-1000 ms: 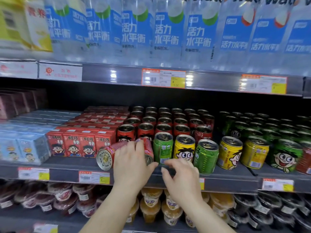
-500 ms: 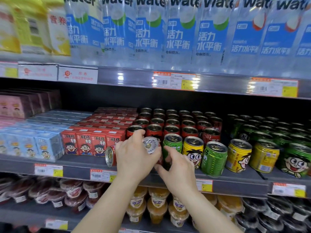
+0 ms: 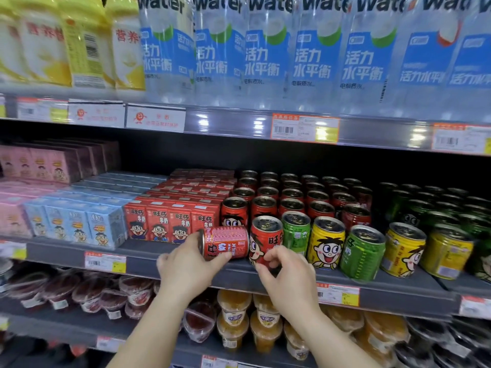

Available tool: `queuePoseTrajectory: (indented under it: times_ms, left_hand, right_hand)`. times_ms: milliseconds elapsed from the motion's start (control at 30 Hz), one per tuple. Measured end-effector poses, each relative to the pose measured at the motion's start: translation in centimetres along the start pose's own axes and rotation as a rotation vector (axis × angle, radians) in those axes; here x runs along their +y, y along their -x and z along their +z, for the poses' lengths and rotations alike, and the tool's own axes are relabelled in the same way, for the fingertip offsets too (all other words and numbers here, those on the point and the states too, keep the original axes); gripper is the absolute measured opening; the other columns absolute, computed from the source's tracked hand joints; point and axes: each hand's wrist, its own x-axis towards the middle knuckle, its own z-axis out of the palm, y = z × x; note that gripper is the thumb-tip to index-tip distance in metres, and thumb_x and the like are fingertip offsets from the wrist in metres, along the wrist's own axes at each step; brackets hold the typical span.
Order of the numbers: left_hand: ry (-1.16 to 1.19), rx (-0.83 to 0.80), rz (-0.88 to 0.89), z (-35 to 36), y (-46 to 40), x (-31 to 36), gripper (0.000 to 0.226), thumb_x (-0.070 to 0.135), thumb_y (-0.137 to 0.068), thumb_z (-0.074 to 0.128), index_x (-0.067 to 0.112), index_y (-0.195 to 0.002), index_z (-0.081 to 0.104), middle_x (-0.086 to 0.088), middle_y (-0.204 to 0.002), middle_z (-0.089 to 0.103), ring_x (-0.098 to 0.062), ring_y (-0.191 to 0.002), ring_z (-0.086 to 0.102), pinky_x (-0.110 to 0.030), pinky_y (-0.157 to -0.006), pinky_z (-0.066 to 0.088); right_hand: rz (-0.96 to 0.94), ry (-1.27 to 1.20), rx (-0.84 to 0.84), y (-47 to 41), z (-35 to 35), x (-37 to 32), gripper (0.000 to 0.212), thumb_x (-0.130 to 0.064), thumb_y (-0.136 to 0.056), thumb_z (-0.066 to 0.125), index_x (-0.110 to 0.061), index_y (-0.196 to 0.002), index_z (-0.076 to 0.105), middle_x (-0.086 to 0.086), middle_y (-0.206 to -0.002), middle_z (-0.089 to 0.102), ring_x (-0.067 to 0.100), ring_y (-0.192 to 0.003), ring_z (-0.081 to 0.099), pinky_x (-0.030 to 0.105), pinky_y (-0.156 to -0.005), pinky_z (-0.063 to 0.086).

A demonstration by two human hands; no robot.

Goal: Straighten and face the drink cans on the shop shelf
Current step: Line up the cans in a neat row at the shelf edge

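On the middle shelf point(image 3: 148, 257) a red can point(image 3: 225, 245) lies on its side, and my left hand point(image 3: 190, 266) grips it from below and from the left. Right beside it stands an upright red can point(image 3: 263, 240) with a cartoon face; my right hand point(image 3: 287, 277) holds its lower part. To the right at the shelf front stand a green can point(image 3: 296, 232), a yellow can point(image 3: 328, 241), a second, tilted green can point(image 3: 362, 252) and more yellow cans point(image 3: 403, 248). Rows of red cans point(image 3: 292, 197) fill the shelf behind.
Red milk cartons point(image 3: 159, 224) and blue cartons point(image 3: 77, 227) stand left of the cans, dark green cans point(image 3: 435, 205) at the right. Water bottles point(image 3: 265, 49) line the shelf above. Jelly cups point(image 3: 247, 322) sit on the shelf below. Price tags run along the shelf edges.
One of the two lying red cans now stands upright in my right hand, face forward. My left hand has shifted left onto the remaining lying can. The view moved closer and left.
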Motion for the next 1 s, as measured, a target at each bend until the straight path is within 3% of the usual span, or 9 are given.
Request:
queuePoseTrajectory:
  times_ms: [100,233,333,400,433,533,667,867,1000]
  left_hand:
    - [0.073,0.058,-0.020,0.3,-0.2,0.3,0.079,0.070,-0.071,0.060,0.023,-0.133,0.044,0.007,-0.115,0.065,-0.021,-0.116,0.057,-0.043,-0.104,0.030]
    - [0.405,0.114,0.038,-0.1,-1.0,0.1,0.075,0.054,-0.064,0.077,0.025,-0.127,0.050,0.011,-0.108,0.053,-0.021,-0.111,0.056,-0.046,-0.097,0.046]
    - [0.458,0.038,0.123,-0.1,-1.4,1.0,0.089,0.041,-0.068,0.081,0.022,-0.142,0.035,0.011,-0.118,0.050,-0.014,-0.111,0.055,-0.037,-0.092,0.048]
    - [0.409,-0.025,0.154,0.3,-1.4,1.5,0.092,0.044,-0.068,0.080,0.021,-0.144,0.033,0.013,-0.111,0.053,-0.011,-0.103,0.058,-0.037,-0.091,0.049]
    - [0.355,-0.026,0.164,0.7,-1.3,1.5,0.085,0.049,-0.068,0.078,0.022,-0.139,0.039,0.014,-0.106,0.055,-0.012,-0.102,0.060,-0.040,-0.097,0.046]
    - [0.132,0.065,0.177,1.7,-0.8,1.1,0.067,0.063,-0.071,0.067,0.027,-0.126,0.052,0.014,-0.113,0.066,-0.013,-0.113,0.058,-0.047,-0.117,0.018]
    - [0.111,0.115,0.144,2.5,-1.4,0.0,0.068,0.062,-0.075,0.064,0.024,-0.130,0.053,0.009,-0.114,0.069,-0.010,-0.111,0.061,-0.046,-0.119,0.010]
    - [0.177,0.138,0.175,3.1,-2.1,-1.0,0.062,0.053,-0.073,0.072,0.016,-0.122,0.062,0.001,-0.104,0.074,-0.014,-0.097,0.067,-0.047,-0.112,0.029]
    - [0.215,0.147,0.186,2.7,-1.4,-0.5,0.057,0.046,-0.072,0.077,0.013,-0.117,0.064,-0.003,-0.105,0.072,-0.020,-0.096,0.066,-0.049,-0.098,0.047]
  right_hand:
    - [0.009,0.002,0.014,-0.1,0.2,-0.1,0.012,-0.043,-0.083,0.064,-0.035,-0.084,0.055,-0.018,-0.079,0.057,0.005,-0.084,0.048,0.031,-0.082,0.039]
    - [0.016,-0.005,0.029,0.0,0.2,-0.1,0.011,-0.042,-0.083,0.063,-0.035,-0.084,0.054,-0.018,-0.079,0.056,0.006,-0.085,0.047,0.030,-0.082,0.038]
    - [0.028,-0.001,0.033,0.1,0.4,-0.2,0.012,-0.041,-0.083,0.064,-0.037,-0.084,0.053,-0.020,-0.079,0.056,0.006,-0.086,0.047,0.031,-0.084,0.039]
    - [0.037,0.001,0.049,0.2,0.4,-0.1,0.013,-0.042,-0.083,0.064,-0.037,-0.084,0.052,-0.021,-0.079,0.055,0.006,-0.087,0.048,0.032,-0.085,0.041]
    - [0.052,0.006,0.065,0.2,0.3,0.1,0.015,-0.043,-0.082,0.064,-0.036,-0.084,0.052,-0.020,-0.080,0.055,0.007,-0.087,0.048,0.033,-0.085,0.041]
    - [0.142,0.045,0.126,-0.1,0.1,0.5,0.024,-0.052,-0.081,0.063,-0.035,-0.091,0.049,-0.019,-0.086,0.057,0.009,-0.093,0.048,0.032,-0.087,0.037]
    - [0.196,0.087,0.129,-0.7,0.5,0.9,0.041,-0.060,-0.079,0.059,-0.036,-0.111,0.054,-0.019,-0.100,0.063,0.009,-0.105,0.047,0.033,-0.091,0.031]
    - [0.187,0.075,0.136,-1.5,1.3,0.7,0.039,-0.056,-0.084,0.057,-0.034,-0.117,0.056,-0.016,-0.103,0.067,0.010,-0.105,0.048,0.029,-0.082,0.024]
    - [0.161,0.056,0.124,-1.4,1.2,0.8,0.039,-0.052,-0.086,0.057,-0.034,-0.120,0.057,-0.016,-0.103,0.067,0.010,-0.104,0.047,0.027,-0.079,0.021]
